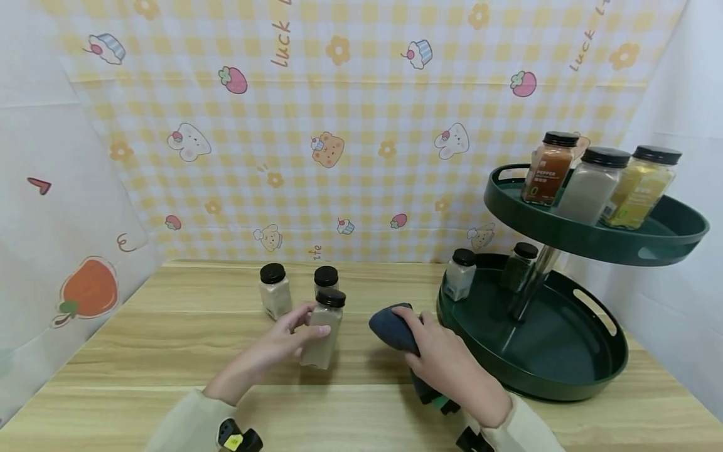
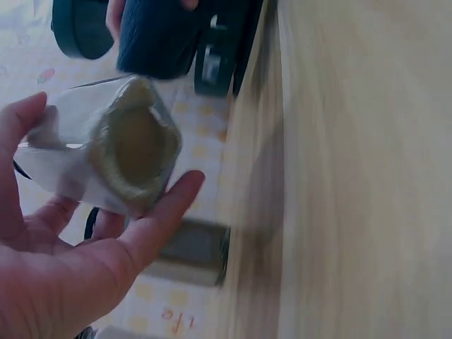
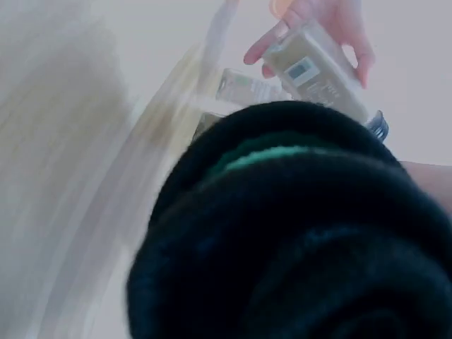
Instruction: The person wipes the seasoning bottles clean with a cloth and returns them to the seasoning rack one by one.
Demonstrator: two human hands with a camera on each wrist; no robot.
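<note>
Head view: the left hand [image 1: 294,336] pinches a clear, black-capped spice jar [image 1: 323,345] between thumb and fingers, which oppose each other on its sides, probably to steady it cap up. Left wrist view shows its underside, raised off the tabletop [image 1: 198,314]. The right hand's fingers curl over a bunched dark blue cloth [image 1: 390,328], apparently gathered into a compact grip.

Beyond the held jar, nearer the tabletop's back edge, stand a pale spice jar [image 1: 277,296] and a partly hidden jar [image 1: 326,276].

Toward the right edge, a green two-tier tray [image 1: 593,243] carries a red-labelled pepper jar [image 1: 546,172], a pale grey jar [image 1: 587,191] and a yellow jar [image 1: 641,191] above; two smaller-looking jars [image 1: 460,276] sit below. Raised rims likely keep them from sliding off.
</note>
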